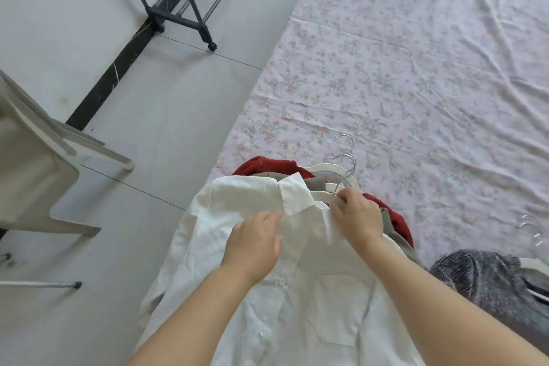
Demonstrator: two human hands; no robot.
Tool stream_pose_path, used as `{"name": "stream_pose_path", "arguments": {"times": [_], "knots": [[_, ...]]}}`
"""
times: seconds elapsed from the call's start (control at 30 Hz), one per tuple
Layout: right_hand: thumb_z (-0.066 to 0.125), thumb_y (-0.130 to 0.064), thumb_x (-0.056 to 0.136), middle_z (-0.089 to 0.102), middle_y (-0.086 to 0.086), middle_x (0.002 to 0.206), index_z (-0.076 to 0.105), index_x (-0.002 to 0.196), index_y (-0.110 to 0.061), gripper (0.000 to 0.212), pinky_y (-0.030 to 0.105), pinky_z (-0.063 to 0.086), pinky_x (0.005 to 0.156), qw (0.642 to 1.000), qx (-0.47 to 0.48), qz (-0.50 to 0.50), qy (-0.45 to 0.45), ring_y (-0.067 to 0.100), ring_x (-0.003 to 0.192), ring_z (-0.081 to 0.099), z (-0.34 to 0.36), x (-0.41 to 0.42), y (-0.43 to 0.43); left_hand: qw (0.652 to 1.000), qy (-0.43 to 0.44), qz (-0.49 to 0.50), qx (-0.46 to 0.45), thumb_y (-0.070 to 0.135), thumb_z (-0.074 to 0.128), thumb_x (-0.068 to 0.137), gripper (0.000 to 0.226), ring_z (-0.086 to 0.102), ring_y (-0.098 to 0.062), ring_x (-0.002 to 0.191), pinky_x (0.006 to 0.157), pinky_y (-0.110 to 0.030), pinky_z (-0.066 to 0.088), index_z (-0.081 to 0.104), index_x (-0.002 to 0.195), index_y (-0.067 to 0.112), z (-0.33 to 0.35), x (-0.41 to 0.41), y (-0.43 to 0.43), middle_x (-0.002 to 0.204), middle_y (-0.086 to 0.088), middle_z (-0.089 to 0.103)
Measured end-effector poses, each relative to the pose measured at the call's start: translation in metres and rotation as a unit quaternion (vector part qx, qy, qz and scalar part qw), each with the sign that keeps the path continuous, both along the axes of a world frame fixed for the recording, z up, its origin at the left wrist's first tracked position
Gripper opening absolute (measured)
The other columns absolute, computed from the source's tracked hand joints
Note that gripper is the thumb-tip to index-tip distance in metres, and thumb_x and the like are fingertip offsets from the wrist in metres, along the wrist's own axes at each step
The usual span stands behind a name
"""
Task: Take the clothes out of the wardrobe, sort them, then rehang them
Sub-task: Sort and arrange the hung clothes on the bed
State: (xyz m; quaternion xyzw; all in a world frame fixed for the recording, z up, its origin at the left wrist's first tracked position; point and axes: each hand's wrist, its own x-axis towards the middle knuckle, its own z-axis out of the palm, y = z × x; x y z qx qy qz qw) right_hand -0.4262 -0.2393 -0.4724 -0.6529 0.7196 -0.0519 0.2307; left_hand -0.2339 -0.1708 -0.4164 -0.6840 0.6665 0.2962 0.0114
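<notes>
A white button-up shirt lies on top of a stack of clothes at the bottom centre, partly on the floral sheet. Under it show a grey garment and a red knit one. White hangers with metal hooks stick out past the collar. My left hand rests flat on the shirt just below the collar. My right hand pinches the top white hanger at the shirt's neck.
A dark metal clothes rack on wheels stands on the tiled floor at the upper left. A white plastic chair is at the left edge. A grey knit garment and spare hangers lie at the right.
</notes>
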Motion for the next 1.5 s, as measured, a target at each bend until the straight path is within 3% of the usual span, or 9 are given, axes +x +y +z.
{"name": "stream_pose_path", "arguments": {"times": [0.1, 0.27, 0.37, 0.47, 0.53, 0.67, 0.73, 1.03, 1.5], "knots": [[0.062, -0.006, 0.081, 0.066, 0.005, 0.081, 0.060, 0.084, -0.005, 0.004, 0.032, 0.035, 0.072, 0.993, -0.082, 0.002, -0.085, 0.029, 0.077, 0.059, 0.031, -0.001, 0.024, 1.000, 0.021, -0.006, -0.016, 0.028, 0.042, 0.095, 0.046, 0.041, -0.017, 0.124, 0.098, -0.030, 0.033, 0.033, 0.140, 0.024, 0.023, -0.001, -0.002, 0.137, 0.005, 0.043], [0.077, -0.005, 0.066, 0.065, -0.008, 0.072, 0.058, 0.073, -0.013, 0.022, 0.023, 0.038, 0.068, 0.980, -0.155, 0.056, -0.110, 0.010, 0.068, 0.054, 0.090, 0.001, 0.079, 0.995, 0.059, -0.031, -0.072, 0.030, 0.047, 0.093, 0.047, 0.034, -0.016, 0.129, 0.103, -0.030, 0.033, 0.035, 0.138, 0.024, 0.071, -0.008, 0.005, 0.139, 0.004, 0.040], [0.078, -0.006, 0.065, 0.064, -0.012, 0.072, 0.059, 0.074, -0.015, 0.023, 0.024, 0.040, 0.065, 0.976, -0.172, 0.018, -0.134, 0.008, 0.072, 0.052, 0.132, 0.006, 0.111, 0.977, 0.070, -0.093, -0.180, 0.034, 0.059, 0.081, 0.045, 0.040, -0.013, 0.114, 0.092, -0.035, 0.047, 0.046, 0.124, 0.027, 0.100, -0.015, 0.014, 0.118, 0.004, 0.054], [0.069, -0.017, 0.069, 0.063, -0.017, 0.074, 0.059, 0.075, -0.021, 0.013, 0.023, 0.045, 0.064, 0.968, -0.183, -0.018, -0.169, 0.003, 0.069, 0.055, 0.173, 0.007, 0.138, 0.976, 0.088, -0.135, -0.149, 0.039, 0.051, 0.088, 0.040, 0.034, -0.005, 0.123, 0.109, -0.043, 0.027, 0.046, 0.127, 0.035, 0.122, -0.017, 0.034, 0.122, 0.014, 0.049], [0.065, -0.021, 0.071, 0.061, -0.019, 0.071, 0.059, 0.074, -0.023, 0.008, 0.015, 0.042, 0.063, 0.962, -0.184, -0.062, -0.194, -0.001, 0.067, 0.054, 0.197, 0.004, 0.154, 0.964, 0.124, -0.146, -0.185, 0.043, 0.046, 0.085, 0.033, 0.042, 0.001, 0.108, 0.099, -0.050, 0.035, 0.055, 0.116, 0.037, 0.130, -0.017, 0.046, 0.106, 0.018, 0.058], [0.064, -0.022, 0.075, 0.058, -0.024, 0.070, 0.062, 0.074, -0.021, 0.003, 0.006, 0.036, 0.063, 0.947, -0.206, -0.137, -0.203, -0.006, 0.067, 0.053, 0.230, -0.007, 0.194, 0.939, 0.223, -0.165, -0.202, 0.041, 0.047, 0.081, 0.022, 0.058, -0.005, 0.073, 0.068, -0.022, 0.043, 0.056, 0.100, 0.035, 0.148, -0.030, 0.068, 0.076, 0.016, 0.067], [0.064, -0.019, 0.076, 0.060, -0.018, 0.072, 0.062, 0.076, -0.021, 0.003, 0.007, 0.037, 0.064, 0.938, -0.219, -0.172, -0.204, -0.003, 0.070, 0.054, 0.240, -0.014, 0.218, 0.928, 0.252, -0.173, -0.211, 0.040, 0.049, 0.079, 0.023, 0.061, -0.005, 0.069, 0.061, -0.023, 0.043, 0.055, 0.101, 0.035, 0.161, -0.044, 0.081, 0.075, 0.015, 0.068], [0.066, -0.019, 0.074, 0.058, -0.020, 0.095, 0.064, 0.101, -0.024, 0.027, 0.000, 0.031, 0.087, 0.919, -0.305, -0.230, -0.096, -0.004, 0.091, 0.050, 0.249, -0.053, 0.330, 0.895, 0.278, -0.220, -0.270, 0.040, 0.051, 0.074, 0.029, 0.058, -0.001, 0.064, 0.053, -0.031, 0.052, 0.056, 0.102, 0.035, 0.195, -0.102, 0.158, 0.070, 0.016, 0.069], [0.050, -0.036, 0.084, 0.066, -0.011, 0.087, 0.059, 0.109, -0.032, 0.027, 0.016, 0.045, 0.063, 0.863, -0.400, -0.302, 0.069, 0.010, 0.077, 0.062, 0.297, -0.143, 0.573, 0.887, 0.270, -0.301, -0.224, 0.030, 0.066, 0.081, 0.016, 0.066, -0.015, 0.080, 0.078, -0.037, 0.047, 0.073, 0.096, 0.031, 0.261, -0.221, 0.378, 0.083, 0.006, 0.072]]}}
